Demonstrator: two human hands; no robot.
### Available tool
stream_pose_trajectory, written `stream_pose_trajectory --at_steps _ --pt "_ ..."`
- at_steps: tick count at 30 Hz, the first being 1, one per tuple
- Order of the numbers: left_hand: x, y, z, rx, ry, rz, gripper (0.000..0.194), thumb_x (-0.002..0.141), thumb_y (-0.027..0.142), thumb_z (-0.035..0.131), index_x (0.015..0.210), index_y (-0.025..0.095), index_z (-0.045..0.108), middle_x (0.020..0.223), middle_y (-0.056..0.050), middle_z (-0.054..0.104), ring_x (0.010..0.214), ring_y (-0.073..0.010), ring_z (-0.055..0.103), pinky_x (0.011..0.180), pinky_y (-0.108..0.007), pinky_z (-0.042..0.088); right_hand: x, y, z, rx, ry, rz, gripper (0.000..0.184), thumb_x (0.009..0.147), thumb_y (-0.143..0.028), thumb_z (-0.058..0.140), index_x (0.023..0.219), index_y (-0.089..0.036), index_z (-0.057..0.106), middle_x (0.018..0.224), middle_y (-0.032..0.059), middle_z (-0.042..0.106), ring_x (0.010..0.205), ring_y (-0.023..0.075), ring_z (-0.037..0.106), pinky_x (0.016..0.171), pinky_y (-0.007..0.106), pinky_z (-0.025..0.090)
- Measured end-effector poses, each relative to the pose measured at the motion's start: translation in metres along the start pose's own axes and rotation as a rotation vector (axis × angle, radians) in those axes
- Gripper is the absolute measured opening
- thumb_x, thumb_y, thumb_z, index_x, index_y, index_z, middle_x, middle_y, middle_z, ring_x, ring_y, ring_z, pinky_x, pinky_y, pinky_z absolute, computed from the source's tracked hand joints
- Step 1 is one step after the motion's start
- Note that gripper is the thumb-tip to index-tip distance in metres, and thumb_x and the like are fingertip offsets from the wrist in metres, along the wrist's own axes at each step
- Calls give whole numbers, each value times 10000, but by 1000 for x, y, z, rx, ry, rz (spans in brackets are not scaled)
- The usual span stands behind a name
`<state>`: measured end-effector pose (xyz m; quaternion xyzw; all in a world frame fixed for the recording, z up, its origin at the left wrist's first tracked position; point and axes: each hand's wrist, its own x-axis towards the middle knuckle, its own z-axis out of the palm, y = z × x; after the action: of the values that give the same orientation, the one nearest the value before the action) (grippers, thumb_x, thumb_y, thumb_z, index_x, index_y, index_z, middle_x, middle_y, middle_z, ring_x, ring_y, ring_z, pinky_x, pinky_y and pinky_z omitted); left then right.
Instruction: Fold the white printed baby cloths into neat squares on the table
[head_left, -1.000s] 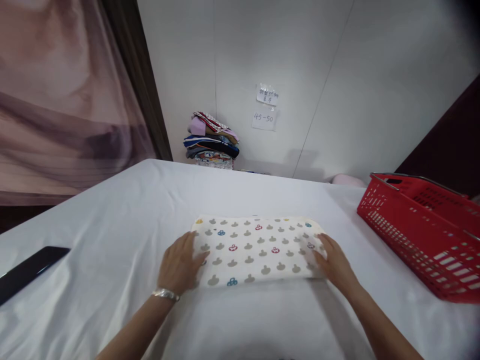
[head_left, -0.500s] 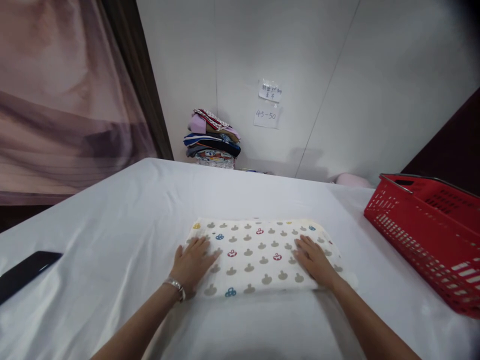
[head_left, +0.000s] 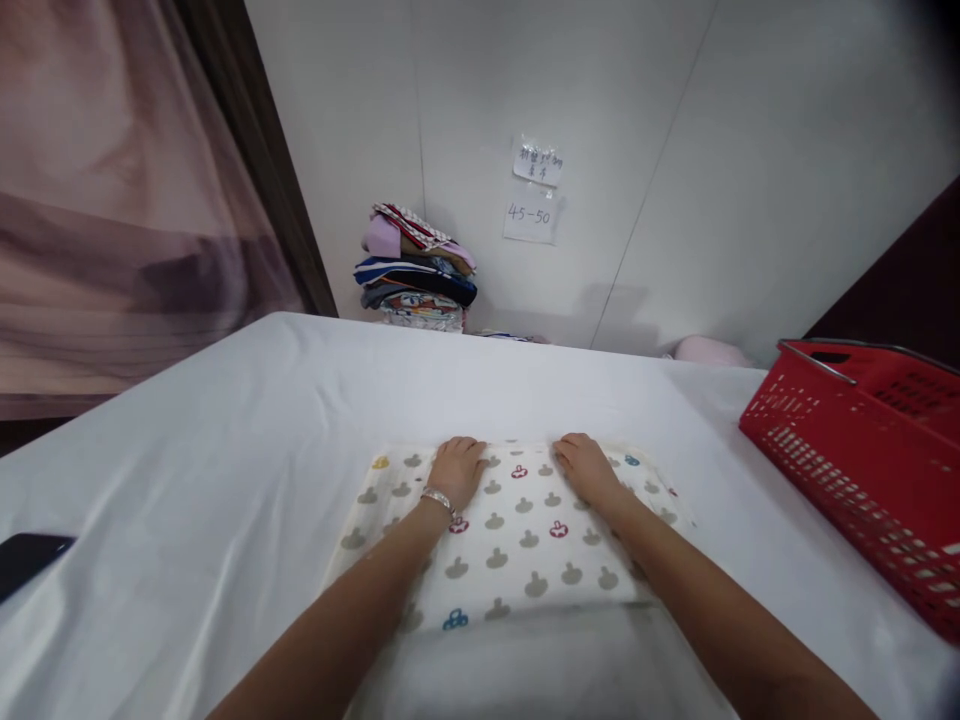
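A pinkish draped curtain (head_left: 112, 200) with a dark border fills the left side of the scene, its lower edge hanging beside a table spread with a white tablecloth (head_left: 225, 430). Near the table's left side lies a dark, flat object (head_left: 30, 562), cut off by the picture's edge. At the far side, against a pale wall (head_left: 570, 60), rises a stack of folded textiles (head_left: 420, 275) in lilac, blue, black and mixed prints. In the foreground, a person's left hand (head_left: 459, 470), a silvery bracelet (head_left: 439, 497) at the wrist, rests back upward on a cream cloth (head_left: 517, 545) printed with grey mushroom shapes and a few in red, blue and yellow. The cloth lies spread on the middle of the table, in front of the person, its far edge just beyond the fingers. Two handwritten notes hang on the wall above, the upper note (head_left: 538, 165) over a lower note (head_left: 529, 215) reading "45-50." The right hand (head_left: 587, 466) lies near the cloth's far edge, well apart from the left, also back upward; the fingers of both sit close together, and whether either pinches the fabric cannot be told. Farther right, a rounded pink object (head_left: 709, 351) shows behind the table, and a red perforated basket (head_left: 855, 450) with a metal handle stands at the table's right side.
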<state>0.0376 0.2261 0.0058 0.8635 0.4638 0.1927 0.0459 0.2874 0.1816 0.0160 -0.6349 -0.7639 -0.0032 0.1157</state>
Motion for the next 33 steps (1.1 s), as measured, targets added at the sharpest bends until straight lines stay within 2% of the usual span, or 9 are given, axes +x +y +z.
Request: stream_pose_trajectory --at_steps 4,12,18,23,29,33 --pt "-2 -4 1 -24 24 -9 252 836 250 473 1054 187 582 980 -69 577 943 -219 477 848 -364 364 -1 2 5 2 35 31 215 841 -153 428 940 -185 616 967 69 570 920 190 462 819 294 329" --pt "1 -1 -4 -81 16 0 97 807 179 481 817 192 576 885 -49 571 915 -200 482 842 -345 349 4 0 1 32 7 47 149 827 -137 422 851 -184 561 922 52 578 907 178 474 796 296 308" --pt "2 -4 -1 -100 36 -57 116 814 183 456 852 189 566 903 -54 593 915 -202 501 860 -360 340 7 1 2 80 68 43 178 851 -140 381 889 -184 549 898 39 592 880 170 491 836 304 300" --pt "4 -6 2 -70 -19 -110 192 857 218 396 904 185 580 957 -71 594 925 -208 508 859 -367 344 12 4 11 70 52 52 204 858 -159 376 931 -190 564 940 58 574 896 184 477 802 295 330" --pt "4 -7 4 -48 10 -143 212 845 235 427 988 191 577 993 -70 594 969 -215 505 889 -364 333 9 10 14 54 43 58 225 872 -201 384 991 -191 574 985 61 582 930 182 486 838 301 327" --pt "4 -10 6 -42 -9 -170 211 859 249 406 921 200 602 957 -59 602 942 -209 511 879 -367 333 6 18 11 38 7 53 250 891 -269 379 1008 -194 586 963 55 591 915 178 498 851 307 315"
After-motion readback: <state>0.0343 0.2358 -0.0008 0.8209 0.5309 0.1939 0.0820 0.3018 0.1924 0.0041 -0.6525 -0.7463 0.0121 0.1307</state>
